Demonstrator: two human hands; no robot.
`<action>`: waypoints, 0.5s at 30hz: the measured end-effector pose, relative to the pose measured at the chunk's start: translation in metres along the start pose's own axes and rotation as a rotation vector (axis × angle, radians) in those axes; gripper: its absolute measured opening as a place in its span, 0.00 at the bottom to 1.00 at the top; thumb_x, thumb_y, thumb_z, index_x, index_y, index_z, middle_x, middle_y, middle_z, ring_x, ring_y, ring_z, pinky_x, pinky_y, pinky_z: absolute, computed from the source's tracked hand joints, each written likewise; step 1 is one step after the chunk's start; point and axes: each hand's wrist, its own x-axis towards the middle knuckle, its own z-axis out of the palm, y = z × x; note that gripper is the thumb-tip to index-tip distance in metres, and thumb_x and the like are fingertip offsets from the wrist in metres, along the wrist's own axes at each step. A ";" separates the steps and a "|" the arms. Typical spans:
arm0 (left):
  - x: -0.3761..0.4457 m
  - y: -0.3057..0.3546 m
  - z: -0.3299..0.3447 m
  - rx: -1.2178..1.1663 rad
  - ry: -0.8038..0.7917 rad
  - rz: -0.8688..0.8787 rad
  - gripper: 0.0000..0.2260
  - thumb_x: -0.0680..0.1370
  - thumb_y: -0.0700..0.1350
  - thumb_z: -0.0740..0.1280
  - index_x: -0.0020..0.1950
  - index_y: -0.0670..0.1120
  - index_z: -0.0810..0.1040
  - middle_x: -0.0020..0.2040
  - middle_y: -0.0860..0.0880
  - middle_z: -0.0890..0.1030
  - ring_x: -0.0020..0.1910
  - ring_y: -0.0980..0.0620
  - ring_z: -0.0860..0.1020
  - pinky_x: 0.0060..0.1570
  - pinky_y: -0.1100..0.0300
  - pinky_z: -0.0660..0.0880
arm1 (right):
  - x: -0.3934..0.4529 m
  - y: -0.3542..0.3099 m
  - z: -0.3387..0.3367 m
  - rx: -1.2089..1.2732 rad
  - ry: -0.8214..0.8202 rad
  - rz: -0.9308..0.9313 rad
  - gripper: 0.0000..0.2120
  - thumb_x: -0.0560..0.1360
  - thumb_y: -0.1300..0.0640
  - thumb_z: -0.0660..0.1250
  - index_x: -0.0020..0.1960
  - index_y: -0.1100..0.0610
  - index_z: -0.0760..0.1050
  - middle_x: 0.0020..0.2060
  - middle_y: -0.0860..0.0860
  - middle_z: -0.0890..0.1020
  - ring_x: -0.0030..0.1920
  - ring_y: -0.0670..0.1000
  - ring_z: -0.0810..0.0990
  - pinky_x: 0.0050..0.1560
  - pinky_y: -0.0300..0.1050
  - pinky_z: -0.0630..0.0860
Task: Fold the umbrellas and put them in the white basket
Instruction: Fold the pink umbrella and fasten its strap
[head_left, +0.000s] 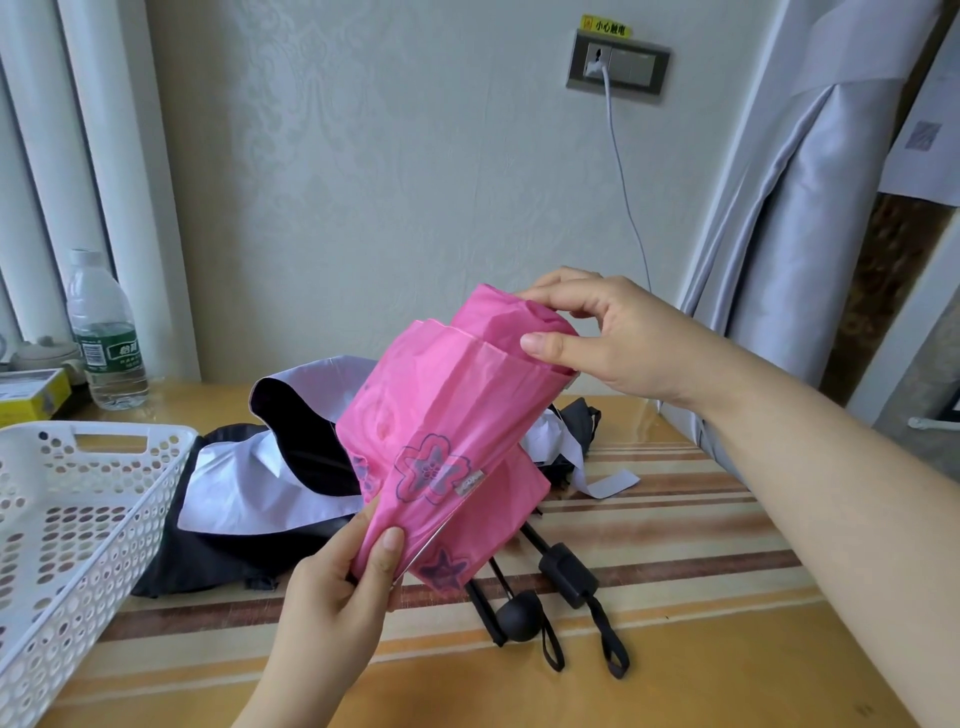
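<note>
Both hands pinch the pink umbrella (447, 436) (left hand (332, 587) low, right hand (608, 343) high) above the table (701, 649), white basket (78, 499) beside.

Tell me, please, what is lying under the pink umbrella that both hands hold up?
Under the pink umbrella lies a black and white umbrella, unfolded on the table, with two black handles sticking out. Its middle part is covered by the pink fabric.
</note>
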 end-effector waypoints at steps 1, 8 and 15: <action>0.000 0.001 0.000 -0.010 -0.003 0.000 0.25 0.69 0.62 0.62 0.59 0.48 0.80 0.24 0.50 0.72 0.25 0.59 0.69 0.27 0.66 0.68 | 0.001 -0.001 0.000 -0.012 -0.002 0.003 0.13 0.75 0.58 0.70 0.59 0.51 0.78 0.50 0.43 0.77 0.55 0.40 0.75 0.64 0.31 0.64; -0.002 0.010 0.003 -0.104 -0.042 -0.061 0.14 0.78 0.49 0.63 0.52 0.39 0.81 0.23 0.47 0.70 0.23 0.58 0.67 0.24 0.69 0.66 | -0.002 -0.003 -0.003 0.055 0.007 -0.013 0.04 0.73 0.52 0.70 0.48 0.46 0.80 0.44 0.39 0.81 0.50 0.37 0.78 0.63 0.38 0.69; -0.006 0.024 0.007 -0.221 -0.067 -0.081 0.13 0.79 0.42 0.59 0.38 0.47 0.80 0.23 0.45 0.72 0.22 0.54 0.68 0.24 0.66 0.66 | -0.005 0.008 0.011 -0.038 0.349 -0.064 0.07 0.72 0.52 0.72 0.37 0.53 0.80 0.42 0.43 0.75 0.45 0.36 0.75 0.53 0.27 0.66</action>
